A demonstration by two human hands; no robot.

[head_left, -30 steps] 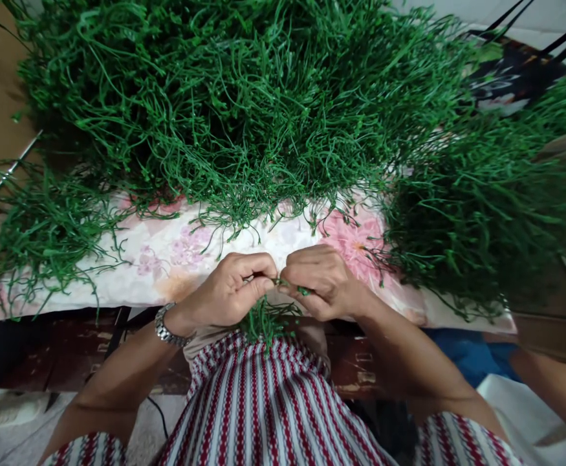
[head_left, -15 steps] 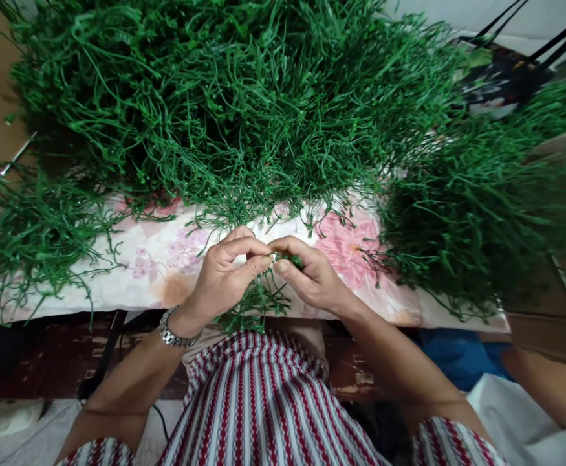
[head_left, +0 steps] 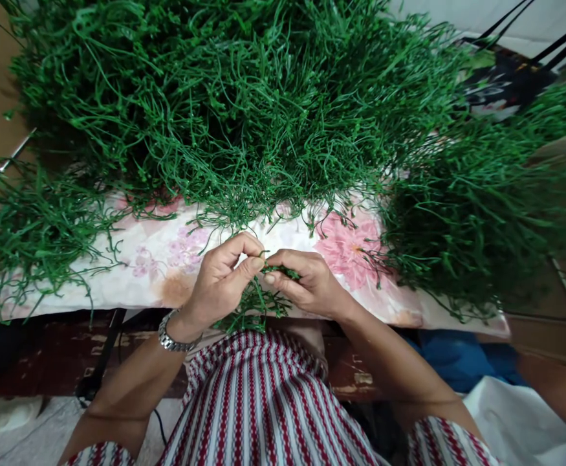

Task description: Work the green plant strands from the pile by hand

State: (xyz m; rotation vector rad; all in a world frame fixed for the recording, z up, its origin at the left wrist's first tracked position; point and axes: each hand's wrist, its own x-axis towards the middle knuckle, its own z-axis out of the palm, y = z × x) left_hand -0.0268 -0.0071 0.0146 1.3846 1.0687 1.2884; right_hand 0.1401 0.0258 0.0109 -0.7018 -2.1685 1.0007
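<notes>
My left hand [head_left: 227,278], with a metal watch [head_left: 173,333] on its wrist, pinches a thin green stem [head_left: 262,256] between thumb and forefinger. Close beside it, my right hand [head_left: 312,281] is closed on green stems with small knobbed tips [head_left: 288,272], held between thumb and bent fingers. They look like plastic plant stems. The two sets of fingertips nearly touch, and the exact join between the pieces is hidden. Below my hands, a small bunch of the same stems [head_left: 248,310] lies at the table edge against my striped clothing.
A large heap of green stems [head_left: 244,103] fills the back of the flowered tablecloth [head_left: 176,259]. Smaller heaps lie at the left [head_left: 44,220] and right [head_left: 471,220]. A dark flowered bag [head_left: 500,81] stands at the back right. Another person's leg in blue [head_left: 457,359] shows at the lower right.
My right hand has shifted slightly left and down, and its fingers have closed in. My left fingertips have drawn slightly left, still pinching. The heaps stay as they were.
</notes>
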